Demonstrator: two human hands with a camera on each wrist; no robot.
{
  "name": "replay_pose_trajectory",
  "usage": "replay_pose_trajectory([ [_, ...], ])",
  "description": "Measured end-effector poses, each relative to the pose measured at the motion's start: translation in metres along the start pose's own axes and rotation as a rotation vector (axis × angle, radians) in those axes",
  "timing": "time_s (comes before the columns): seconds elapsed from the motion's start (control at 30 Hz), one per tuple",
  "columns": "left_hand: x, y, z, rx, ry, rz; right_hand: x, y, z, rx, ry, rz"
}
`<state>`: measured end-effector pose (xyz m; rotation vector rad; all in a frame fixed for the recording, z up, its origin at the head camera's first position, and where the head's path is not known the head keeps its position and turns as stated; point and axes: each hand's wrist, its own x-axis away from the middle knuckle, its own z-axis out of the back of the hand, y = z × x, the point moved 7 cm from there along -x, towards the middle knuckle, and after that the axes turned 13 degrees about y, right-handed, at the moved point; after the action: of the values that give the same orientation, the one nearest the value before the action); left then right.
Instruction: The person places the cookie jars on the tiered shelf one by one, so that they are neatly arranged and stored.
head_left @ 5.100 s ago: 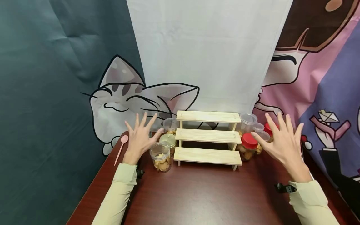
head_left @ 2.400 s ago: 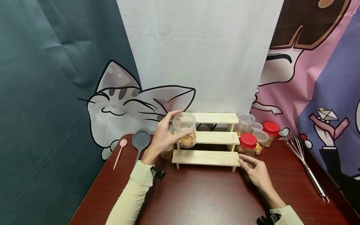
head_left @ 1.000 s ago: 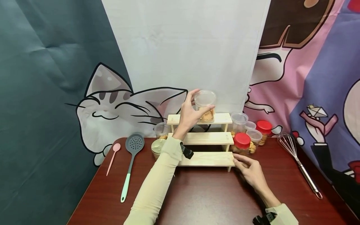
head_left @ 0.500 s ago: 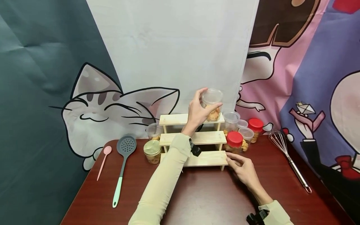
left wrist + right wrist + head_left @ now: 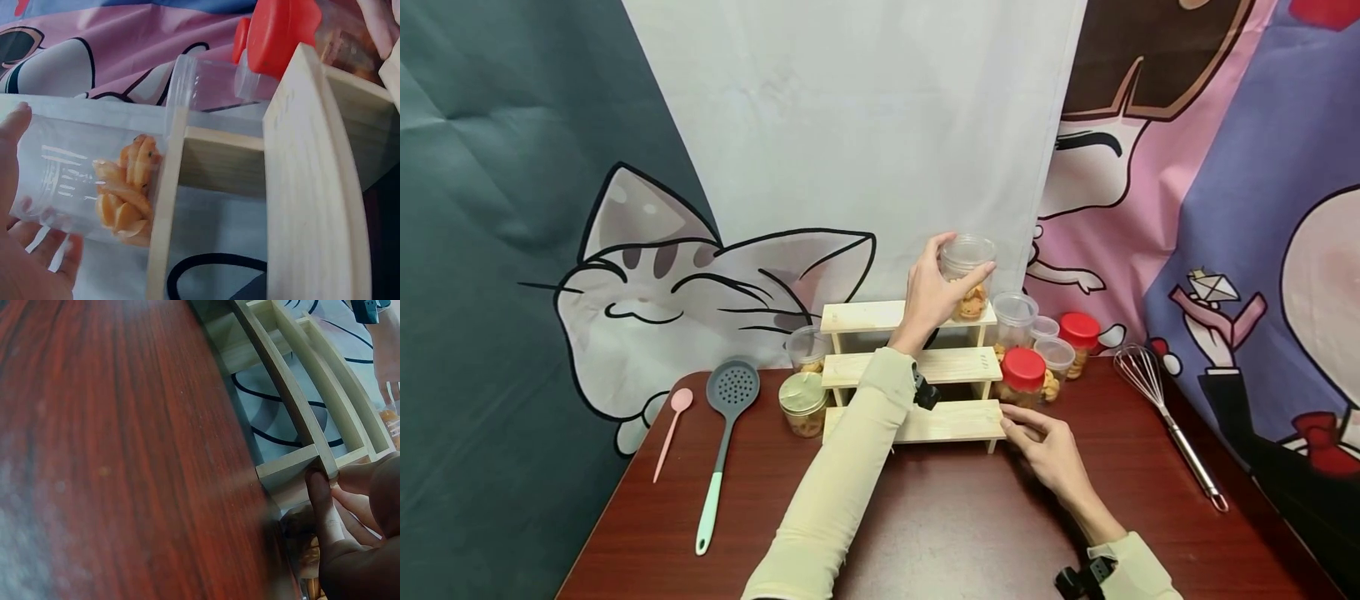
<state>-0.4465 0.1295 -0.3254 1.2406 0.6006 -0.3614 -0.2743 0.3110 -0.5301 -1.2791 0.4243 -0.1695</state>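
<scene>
My left hand (image 5: 931,287) grips a clear plastic jar (image 5: 81,178) with pieces of orange-brown snack in its bottom. The jar stands upright at the right end of the top board of a three-step wooden display stand (image 5: 865,317); its base meets the board in the left wrist view. Thumb and fingers lie on either side of the jar's upper part. With thumb and forefinger, my right hand (image 5: 1051,450) pinches the right front corner of the lowest board, as the right wrist view (image 5: 356,506) confirms. My left sleeve hides part of the lower boards.
Left of the stand are a jar with a pale gold lid (image 5: 803,403) and a clear jar (image 5: 807,346). Red-lidded jars (image 5: 1022,367) and clear tubs (image 5: 1015,312) crowd its right side. A slotted turner (image 5: 732,392), pink spoon (image 5: 681,400) and whisk (image 5: 1150,379) lie farther out.
My left hand has taken the jar from the table's left side and brought it onto the top board's right end. My right hand has come down to the lowest board. The view has shifted rightward.
</scene>
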Motion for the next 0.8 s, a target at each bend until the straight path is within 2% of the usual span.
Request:
replay_pose_trajectory([
  [0.17,-0.003,0.006,0.002,-0.035,-0.031,0.012,-0.001,-0.003,0.0,-0.011,-0.001,0.009],
  [0.33,-0.001,0.009,0.002,-0.071,-0.035,-0.013,-0.002,-0.004,0.001,-0.021,-0.001,0.013],
  [0.4,0.001,0.007,0.003,-0.064,-0.039,-0.011,-0.002,-0.004,0.001,-0.018,-0.002,0.015],
  [0.53,0.01,-0.001,0.009,-0.007,-0.07,0.04,-0.001,-0.005,0.001,-0.012,-0.005,0.021],
  [0.67,0.024,-0.012,0.023,0.042,-0.095,0.081,0.0,-0.004,0.001,-0.003,-0.005,0.016],
  [0.8,0.045,-0.02,0.053,0.103,-0.084,0.049,0.002,-0.002,0.001,0.008,-0.007,0.008],
])
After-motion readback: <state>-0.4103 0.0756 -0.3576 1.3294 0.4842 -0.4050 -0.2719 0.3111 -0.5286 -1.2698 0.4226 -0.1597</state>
